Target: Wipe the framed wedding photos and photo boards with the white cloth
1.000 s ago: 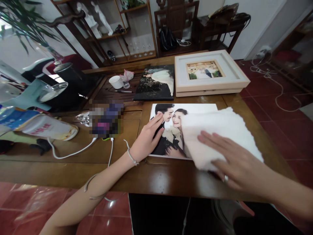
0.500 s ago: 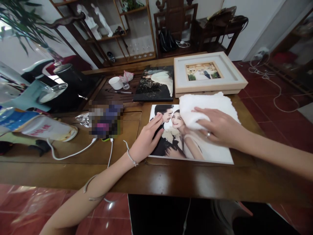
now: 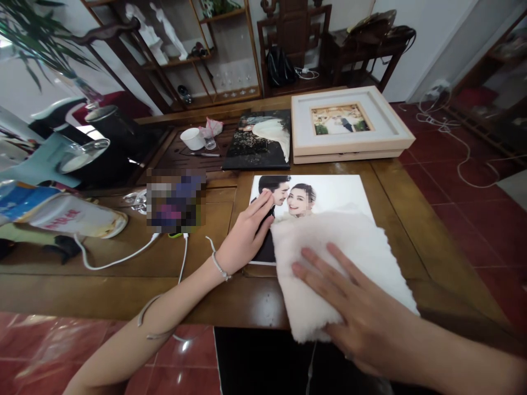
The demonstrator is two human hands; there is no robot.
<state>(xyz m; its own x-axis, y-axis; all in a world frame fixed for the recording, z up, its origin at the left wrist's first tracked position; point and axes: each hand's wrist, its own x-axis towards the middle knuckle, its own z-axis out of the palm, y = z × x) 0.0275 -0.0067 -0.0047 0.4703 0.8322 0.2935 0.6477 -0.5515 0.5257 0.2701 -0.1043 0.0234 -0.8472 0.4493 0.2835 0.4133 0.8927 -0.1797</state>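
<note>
The left hand (image 3: 246, 237) is lying flat, palm down, fingers extended together, with the forearm reaching in from lower left. The right hand (image 3: 349, 307) is pressing palm down, fingers spread.

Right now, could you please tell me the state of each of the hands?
Left hand: open, flat on the glossy wedding photo print.
Right hand: open, pressing the fluffy white cloth.

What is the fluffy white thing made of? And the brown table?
The fluffy white cloth looks like soft towelling or fleece: nappy matt surface, ragged edge. The long brown table looks like varnished wood: grain lines, shiny reflections along its front edge.
</note>
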